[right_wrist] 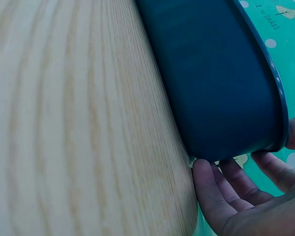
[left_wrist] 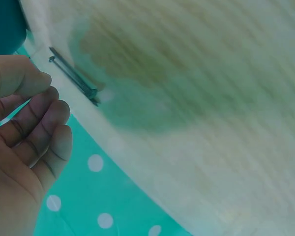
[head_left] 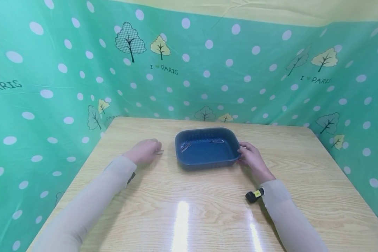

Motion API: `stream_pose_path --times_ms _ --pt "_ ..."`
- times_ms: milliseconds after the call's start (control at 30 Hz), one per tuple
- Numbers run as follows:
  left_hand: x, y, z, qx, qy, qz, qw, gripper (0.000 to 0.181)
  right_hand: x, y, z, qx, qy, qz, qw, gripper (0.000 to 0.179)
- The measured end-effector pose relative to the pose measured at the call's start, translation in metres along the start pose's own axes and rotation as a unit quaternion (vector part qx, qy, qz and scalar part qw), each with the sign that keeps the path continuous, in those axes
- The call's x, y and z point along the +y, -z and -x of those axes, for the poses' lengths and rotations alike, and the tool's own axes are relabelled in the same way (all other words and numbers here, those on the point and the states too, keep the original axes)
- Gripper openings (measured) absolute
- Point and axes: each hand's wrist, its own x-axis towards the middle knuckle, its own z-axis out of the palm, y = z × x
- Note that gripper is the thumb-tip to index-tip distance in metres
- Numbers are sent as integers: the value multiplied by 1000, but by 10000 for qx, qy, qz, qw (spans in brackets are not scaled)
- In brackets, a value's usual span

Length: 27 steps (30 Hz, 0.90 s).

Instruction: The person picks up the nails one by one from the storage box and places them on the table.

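A dark blue plastic basket stands on the table, with nails lying in its left part and more nails toward the back right. My right hand grips the basket's right end, thumb at the rim and fingers against the outer wall, as the right wrist view also shows. To the left of the basket, my left hand is low over the table with loosely curled fingers. Two or so nails lie on the wood just past its fingertips, with a gap between them in the left wrist view.
The light wood table bears bright light reflections near its front. A green dotted cloth with tree prints hangs behind it and along both sides. A black wrist camera sits at the right wrist.
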Motion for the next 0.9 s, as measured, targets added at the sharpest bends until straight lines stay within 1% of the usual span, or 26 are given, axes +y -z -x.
stream_pose_path --times_ms 100,400,633,767,900 --pt "2 4 -1 -12 20 -13 10000 11 0 0 0 3 5 3 10000 49" --pt "15 24 -8 11 -71 -93 9999 27 1 1 -1 -21 48 -69 10000 49" --pt "24 37 -19 57 -254 -331 9991 31 1 1 -1 -37 61 -20 10000 49" --pt "31 42 -24 80 -371 -330 9987 32 1 1 -1 -25 49 -21 10000 49" --pt "37 45 -30 -12 -494 -439 9978 31 0 1 -1 -23 32 -10 10000 50"
